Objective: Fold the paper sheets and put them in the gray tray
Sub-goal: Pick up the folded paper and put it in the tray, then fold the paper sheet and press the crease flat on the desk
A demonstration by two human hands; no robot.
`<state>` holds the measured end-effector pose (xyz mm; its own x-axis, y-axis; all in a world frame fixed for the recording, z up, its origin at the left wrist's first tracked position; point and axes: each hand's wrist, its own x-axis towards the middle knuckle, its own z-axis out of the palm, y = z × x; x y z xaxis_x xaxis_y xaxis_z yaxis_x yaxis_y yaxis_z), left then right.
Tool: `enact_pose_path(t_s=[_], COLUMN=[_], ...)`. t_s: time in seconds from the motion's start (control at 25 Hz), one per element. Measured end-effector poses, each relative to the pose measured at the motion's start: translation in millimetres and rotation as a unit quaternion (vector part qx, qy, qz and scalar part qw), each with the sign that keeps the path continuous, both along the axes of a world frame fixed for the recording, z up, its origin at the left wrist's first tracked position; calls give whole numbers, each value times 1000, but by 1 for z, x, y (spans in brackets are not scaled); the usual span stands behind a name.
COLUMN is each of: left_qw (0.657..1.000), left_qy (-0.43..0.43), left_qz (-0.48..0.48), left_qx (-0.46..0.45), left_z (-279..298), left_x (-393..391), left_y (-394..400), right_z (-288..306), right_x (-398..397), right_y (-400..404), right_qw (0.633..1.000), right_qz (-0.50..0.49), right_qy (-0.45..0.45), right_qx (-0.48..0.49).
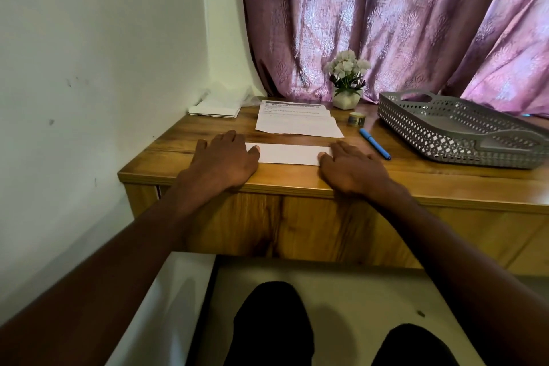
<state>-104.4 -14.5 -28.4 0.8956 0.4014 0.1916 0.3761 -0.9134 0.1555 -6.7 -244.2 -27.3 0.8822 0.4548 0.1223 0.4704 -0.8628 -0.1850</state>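
A folded white paper strip (289, 153) lies flat near the front edge of the wooden desk (297, 181). My left hand (222, 157) rests flat on the strip's left end, fingers spread. At the right end, my right hand (350, 168) presses down with straight fingers. Behind the strip lies a stack of unfolded printed paper sheets (297, 120). The gray perforated tray (457, 131) stands on the right side of the desk; its visible floor looks bare.
A blue pen (375, 143) lies between the strip and the tray. A small tape roll (356, 119) and a white flower pot (346, 83) stand behind. White envelopes (215, 110) sit at the back left by the wall. Curtains hang behind the desk.
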Motion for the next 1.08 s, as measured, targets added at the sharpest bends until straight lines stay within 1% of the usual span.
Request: enact_pose_path(t_s=[0.08, 0.2, 0.28, 0.36, 0.4, 0.44, 0.52, 0.56, 0.6, 0.64, 0.68, 0.72, 0.76, 0.8, 0.84, 0.88, 0.92, 0.96, 1.0, 1.04, 1.08], left_qw=[999, 997, 994, 981, 966, 941, 861, 823, 792, 764, 739, 715, 694, 680, 676, 682, 696, 719, 749, 791, 844], left_qy=[-48, -77, -85, -134, -170, -207, -277, -310, -340, -368, -388, -399, -400, -393, -378, -361, -344, -331, -325, -328, -337], left_qz=[-15, -11, -1, 11, 9, 0, -22, -22, -18, -13, -5, 2, 3, 2, 2, 2, -2, -14, -32, -46, -52], left_qx=[6, -20, -63, -138, -194, -268, -426, -476, -506, -529, -551, -574, -598, -619, -633, -636, -630, -611, -577, -514, -415], left_z=[0, 1, 7, 17, 20, 23, 28, 32, 35, 40, 44, 49, 52, 52, 51, 49, 49, 51, 54, 58, 61], left_x=[-2, -4, -6, -9, -10, -9, -4, 0, 6, 12, 19, 26, 35, 44, 53, 61, 71, 79, 87, 92, 98], left_y=[0, 0, 1, 3, 4, 5, 2, 0, -3, -5, -7, -9, -9, -10, -12, -13, -11, -7, 2, 15, 34], right_z=[0, -2, -2, 1, 3, 4, 8, 12, 17, 26, 36, 45, 53, 60, 63, 65, 65, 66, 68, 71, 73], right_x=[-2, -2, 1, 2, 1, 0, -1, -2, -1, 1, 5, 11, 19, 28, 37, 47, 58, 69, 81, 93, 107], right_y=[-2, -4, -5, -6, -6, -5, -3, 0, 2, 6, 11, 17, 23, 31, 38, 47, 56, 65, 73, 81, 89], right_qw=[998, 995, 993, 992, 991, 989, 975, 957, 930, 889, 835, 776, 734, 709, 686, 670, 664, 667, 678, 695, 719], right_qz=[-10, -10, -8, -10, -12, -17, -38, -51, -67, -76, -71, -53, -37, -21, -8, -3, -13, -27, -40, -46, -41], right_qy=[-34, -70, -83, -78, -74, -73, -79, -78, -61, -26, 39, 125, 209, 276, 318, 333, 322, 304, 278, 251, 228], right_qx=[54, 71, 83, 102, 111, 126, 204, 274, 357, 451, 544, 616, 645, 649, 654, 664, 674, 680, 680, 672, 655])
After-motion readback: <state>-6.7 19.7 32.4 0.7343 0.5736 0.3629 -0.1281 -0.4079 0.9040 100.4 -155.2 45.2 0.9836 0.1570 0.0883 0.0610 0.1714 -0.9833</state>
